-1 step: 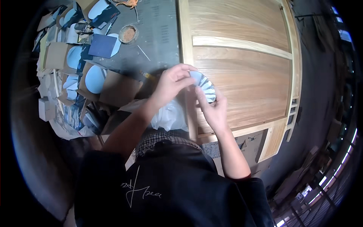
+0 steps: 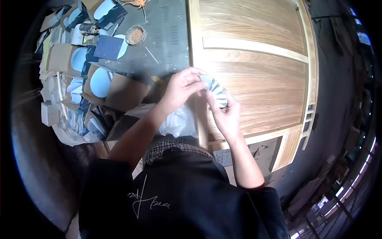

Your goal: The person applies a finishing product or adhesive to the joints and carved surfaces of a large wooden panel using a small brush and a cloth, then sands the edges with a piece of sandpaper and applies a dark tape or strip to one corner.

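A fan of round light-blue and whitish discs (image 2: pixel 218 94), which look like sanding discs, is spread between my two hands. My left hand (image 2: pixel 181 88) pinches the upper left end of the fan with thumb and fingers. Around the lower right end, my right hand (image 2: pixel 227 117) grips the discs, its thumb on top and the other fingers mostly hidden beneath. Both hands are over the left edge of a framed wooden panel (image 2: pixel 258 89), which has a pale crossbar and visible grain.
Open cardboard boxes (image 2: pixel 63 57) with light-blue discs crowd the left side. A dark blue square (image 2: pixel 107 48) lies beside a round dish (image 2: pixel 136 35). A thin white stick (image 2: pixel 151 55) rests on the grey tabletop (image 2: pixel 167 40). Clear plastic (image 2: pixel 178 122) bunches below my left wrist.
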